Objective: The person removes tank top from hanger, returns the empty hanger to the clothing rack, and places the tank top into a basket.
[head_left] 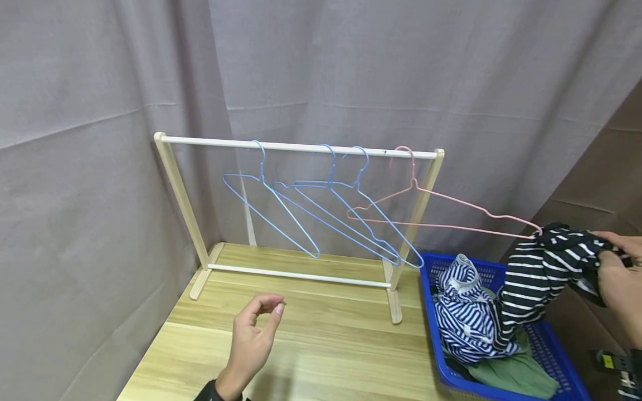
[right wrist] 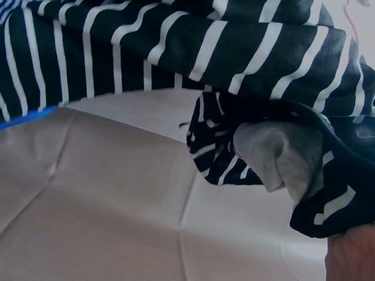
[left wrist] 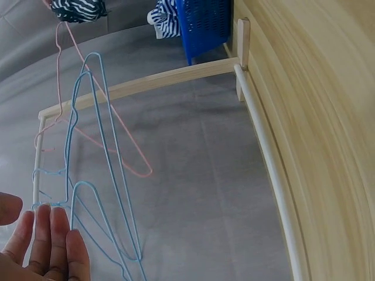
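My right hand (head_left: 619, 278) holds up a black-and-white striped garment (head_left: 531, 273) by one end; the other end hangs down into the blue basket (head_left: 432, 328). In the right wrist view, the garment's grey inside (right wrist: 281, 155) shows at an opening, and only a bit of the hand (right wrist: 351, 257) appears. The upper part of the garment meets the right end of a pink hanger (head_left: 466, 227), which hangs from the rack and is swung outward. Over the table, my left hand (head_left: 251, 340) has its fingers loosely bent and holds nothing.
A wooden rack with a white rod (head_left: 301, 147) stands on the wood-grain table (head_left: 326, 345). Three blue hangers (head_left: 262, 161) hang along it. In the basket lie a blue-and-white striped garment (head_left: 466, 317) and a green cloth (head_left: 516, 373). Grey curtain (head_left: 351, 67) encloses the back.
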`<action>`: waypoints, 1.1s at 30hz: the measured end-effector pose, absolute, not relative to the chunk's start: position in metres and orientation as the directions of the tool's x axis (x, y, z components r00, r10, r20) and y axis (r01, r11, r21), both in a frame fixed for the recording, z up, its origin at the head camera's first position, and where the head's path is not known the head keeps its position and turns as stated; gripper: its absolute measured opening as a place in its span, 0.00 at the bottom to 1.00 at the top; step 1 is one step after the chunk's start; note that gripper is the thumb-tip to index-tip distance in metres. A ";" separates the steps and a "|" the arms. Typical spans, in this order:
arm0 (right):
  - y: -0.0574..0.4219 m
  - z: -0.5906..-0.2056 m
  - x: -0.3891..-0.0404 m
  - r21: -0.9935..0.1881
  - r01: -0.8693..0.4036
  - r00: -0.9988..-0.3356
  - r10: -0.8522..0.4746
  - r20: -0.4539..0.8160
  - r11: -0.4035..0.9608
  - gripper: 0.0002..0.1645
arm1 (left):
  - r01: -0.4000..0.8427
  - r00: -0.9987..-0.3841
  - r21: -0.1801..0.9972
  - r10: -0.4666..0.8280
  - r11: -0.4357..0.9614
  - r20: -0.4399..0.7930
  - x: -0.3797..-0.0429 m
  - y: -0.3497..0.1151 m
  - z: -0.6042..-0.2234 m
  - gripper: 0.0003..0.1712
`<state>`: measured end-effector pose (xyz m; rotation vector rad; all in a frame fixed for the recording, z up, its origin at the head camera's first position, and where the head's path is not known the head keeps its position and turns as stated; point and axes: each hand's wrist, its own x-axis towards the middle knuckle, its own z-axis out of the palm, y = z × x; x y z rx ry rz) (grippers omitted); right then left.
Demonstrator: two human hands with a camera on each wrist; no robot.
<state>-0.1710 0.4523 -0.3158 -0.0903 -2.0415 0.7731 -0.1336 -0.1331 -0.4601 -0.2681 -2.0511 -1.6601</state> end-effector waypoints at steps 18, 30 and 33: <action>0.439 -0.381 -0.186 -0.293 -0.031 -0.756 0.169 0.632 0.956 0.26 | 0.468 -0.845 0.849 -0.155 0.245 0.511 -0.134 -0.130 -0.463 0.10; 0.411 -0.434 -0.205 -0.210 -0.163 -0.957 -0.104 0.270 0.964 0.27 | 0.449 -0.857 0.857 -0.149 0.254 0.493 -0.134 -0.130 -0.463 0.09; 0.404 -0.441 -0.208 -0.167 -0.184 -0.970 -0.152 0.187 0.969 0.37 | 0.459 -0.851 0.851 -0.149 0.256 0.504 -0.135 -0.130 -0.463 0.10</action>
